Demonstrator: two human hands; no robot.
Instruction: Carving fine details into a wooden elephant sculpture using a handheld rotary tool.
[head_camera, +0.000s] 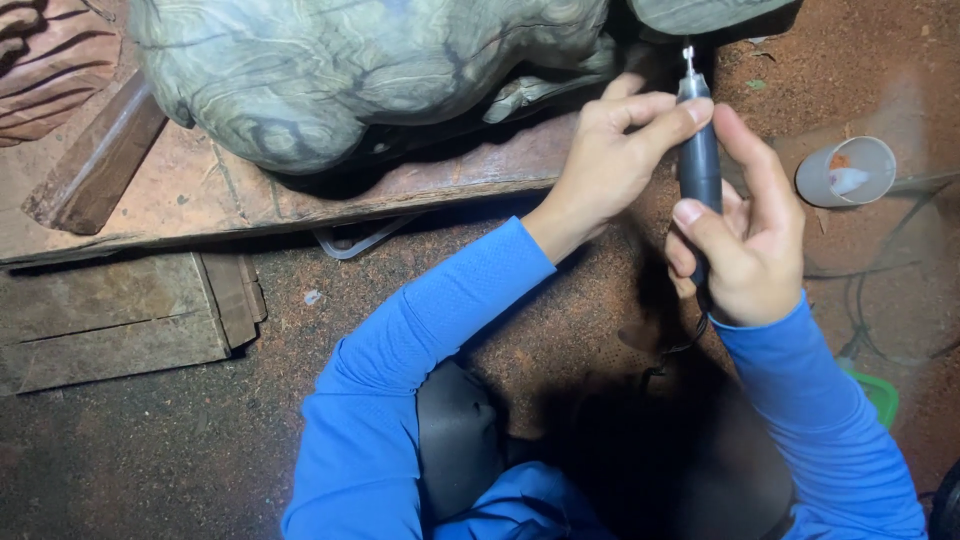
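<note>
— Reddish, gritty dirt floor (300, 420) runs under everything, dusted with fine sawdust; what sits on it?

— Worn, flat wooden board (250, 195) with a ragged front edge; on top rests a large rounded carving of grey-green wood (330, 70), its surface smooth and swirled with dark grain lines; a dark rectangular wooden block (95, 155) leans at the board's left end, and cracked grey planks (120, 320) lie lower left.

— And the hands?

— Both come out of bright blue knit sleeves (420, 340); the right hand (750, 245) is wrapped around a slim dark-grey cylindrical rotary tool (700, 165), thumb pressed along its side, fingers curled shut behind it; the left hand (610, 150) steadies the upper end, index finger and thumb pinched on the barrel near the tip.

— Where is the tool itself?

— Upright, just right of the board's end; its thin metal bit (688, 55) points up toward the shadowed underside of the carving; whether it touches the wood I cannot tell.

— Any room around?

— Open floor lies left of the arms; on the right a small translucent plastic cup (848, 170) lies on its side, near the right hand but apart from it; thin dark cables (860, 300) trail below it; a green plastic rim (880, 395) peeks past the right sleeve.
</note>
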